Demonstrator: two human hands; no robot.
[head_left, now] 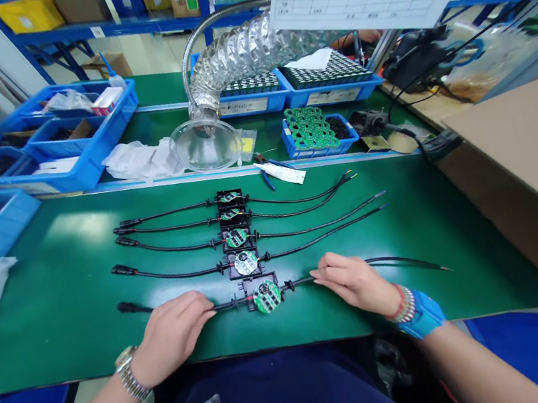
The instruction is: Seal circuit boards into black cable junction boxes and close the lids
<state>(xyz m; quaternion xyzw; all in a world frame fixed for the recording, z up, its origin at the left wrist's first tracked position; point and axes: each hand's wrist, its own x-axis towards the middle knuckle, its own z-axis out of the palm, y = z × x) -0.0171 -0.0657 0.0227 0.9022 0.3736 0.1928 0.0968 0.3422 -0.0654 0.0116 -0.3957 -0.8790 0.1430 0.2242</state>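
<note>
Nearest me on the green mat lies a round green circuit board [268, 296], over a small black housing [252, 285], with a black cable out of each side. My left hand [176, 326] pinches the left cable [226, 305] between closed fingers. On the other side my right hand [354, 279] is closed on the right cable [302, 281]. Behind them, several similar housings stand in a column, each with a board and two cables; the closest of these boards [246, 263] looks whitish.
Pliers [267, 178] and a white packet [281, 173] lie behind the column. A clear funnel hood [206, 145] hangs behind. Blue bins [87, 171] stand left, a tray of green boards [319, 151] back right, a cardboard box [528, 210] right.
</note>
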